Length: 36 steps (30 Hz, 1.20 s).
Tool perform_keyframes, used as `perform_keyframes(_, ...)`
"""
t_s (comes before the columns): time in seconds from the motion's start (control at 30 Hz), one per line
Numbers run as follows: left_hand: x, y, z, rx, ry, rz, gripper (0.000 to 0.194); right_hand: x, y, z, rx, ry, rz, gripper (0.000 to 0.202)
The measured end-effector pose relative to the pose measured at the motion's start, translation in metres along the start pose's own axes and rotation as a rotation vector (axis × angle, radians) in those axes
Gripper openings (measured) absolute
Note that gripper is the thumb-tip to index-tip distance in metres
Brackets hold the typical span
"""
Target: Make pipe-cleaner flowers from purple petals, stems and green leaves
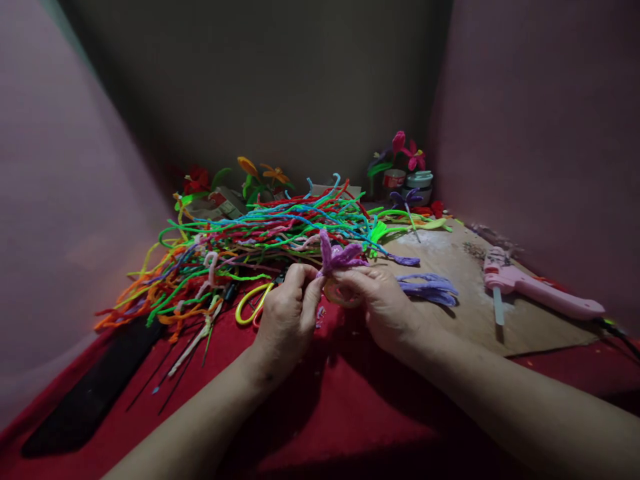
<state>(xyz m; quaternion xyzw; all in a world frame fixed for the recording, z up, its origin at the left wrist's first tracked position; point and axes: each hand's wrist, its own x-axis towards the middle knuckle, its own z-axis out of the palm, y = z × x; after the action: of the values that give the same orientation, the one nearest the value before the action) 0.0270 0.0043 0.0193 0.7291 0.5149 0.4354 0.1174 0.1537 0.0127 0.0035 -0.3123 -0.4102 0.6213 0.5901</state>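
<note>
A purple fuzzy flower (341,255) with several pointed petals is held up between both hands, above the red cloth. My left hand (293,305) pinches its base from the left with thumb and forefinger. My right hand (383,300) pinches the same flower low on its right side, its other fingers curled beneath. Just left of my left hand are scissors with yellow handles (246,308), partly hidden by it. Beyond the hands lies a large pile of coloured pipe cleaners (280,223). Beside my right hand rests a bundle of lavender loops (429,289).
A pink glue gun (545,290) lies on a brown board (465,320) at the right, its cord trailing off. A long black object (95,390) lies at the left on the red cloth (210,407). Fuzzy flowers and a lidded jar (419,187) stand at the back.
</note>
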Motion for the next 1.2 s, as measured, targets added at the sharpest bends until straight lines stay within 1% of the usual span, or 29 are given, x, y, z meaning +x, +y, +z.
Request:
perform_keyframes(0.07,0.000,-0.001,0.000,-0.044,-0.013,-0.033,0.011,0.000,0.001,0.000,-0.039,-0.007,-0.030,0.018)
perform_keyframes(0.13,0.000,0.000,0.001,-0.156,-0.049,-0.111,0.014,-0.001,0.001,0.000,-0.104,-0.003,-0.073,0.018)
perform_keyframes(0.23,0.001,0.003,0.001,-0.471,-0.150,-0.332,0.018,0.000,0.004,0.000,-0.147,0.022,-0.121,0.017)
perform_keyframes(0.3,0.002,0.004,0.001,-0.710,-0.226,-0.469,0.021,0.001,0.006,-0.001,-0.087,0.019,-0.098,0.016)
perform_keyframes(0.33,0.003,0.004,0.000,-0.813,-0.267,-0.516,0.022,0.002,0.007,-0.001,-0.043,0.004,-0.071,0.016)
perform_keyframes(0.4,0.007,0.001,-0.003,-0.979,-0.360,-0.566,0.023,0.003,0.009,-0.002,0.035,-0.040,-0.008,0.017)
perform_keyframes(0.47,0.012,-0.005,-0.007,-1.088,-0.486,-0.600,0.021,0.003,0.008,-0.002,0.090,-0.093,0.018,0.017)
perform_keyframes(0.53,0.017,-0.011,-0.011,-1.136,-0.620,-0.634,0.019,0.002,0.005,-0.001,0.110,-0.112,-0.002,0.015)
perform_keyframes(0.57,0.019,-0.013,-0.013,-1.128,-0.665,-0.647,0.019,0.002,0.004,0.000,0.107,-0.108,-0.020,0.013)
perform_keyframes(0.6,0.020,-0.014,-0.014,-1.098,-0.680,-0.650,0.019,0.001,0.002,0.001,0.102,-0.100,-0.036,0.012)
perform_keyframes(0.63,0.020,-0.014,-0.014,-1.045,-0.665,-0.637,0.020,0.001,0.001,0.002,0.102,-0.090,-0.047,0.010)
perform_keyframes(0.67,0.019,-0.013,-0.014,-0.966,-0.625,-0.603,0.021,0.000,0.000,0.003,0.107,-0.081,-0.057,0.010)
perform_keyframes(0.7,0.017,-0.011,-0.013,-0.866,-0.555,-0.552,0.022,0.000,0.000,0.003,0.115,-0.071,-0.070,0.011)
perform_keyframes(0.77,0.012,-0.007,-0.010,-0.612,-0.359,-0.395,0.021,0.000,0.000,0.004,0.127,-0.049,-0.104,0.012)
perform_keyframes(0.83,0.007,-0.005,-0.006,-0.342,-0.163,-0.199,0.017,0.000,0.000,0.004,0.122,-0.026,-0.120,0.013)
perform_keyframes(0.87,0.004,-0.004,-0.004,-0.235,-0.087,-0.115,0.014,-0.001,0.000,0.004,0.114,-0.019,-0.123,0.014)
perform_keyframes(0.9,0.002,-0.003,-0.003,-0.163,-0.042,-0.055,0.011,-0.001,0.000,0.004,0.104,-0.021,-0.124,0.015)
perform_keyframes(0.93,0.001,-0.003,-0.003,-0.131,-0.029,-0.026,0.009,-0.001,0.000,0.004,0.094,-0.027,-0.125,0.015)
perform_keyframes(0.97,0.001,-0.003,-0.003,-0.144,-0.031,-0.031,0.009,-0.002,-0.001,0.004,0.082,-0.034,-0.129,0.015)
perform_keyframes(1.0,0.001,-0.002,-0.003,-0.191,-0.048,-0.064,0.010,-0.002,-0.001,0.004,0.067,-0.042,-0.134,0.014)
perform_keyframes(1.2,0.007,0.005,-0.006,-0.668,-0.221,-0.397,0.018,-0.001,0.000,-0.001,-0.030,-0.070,-0.130,0.013)
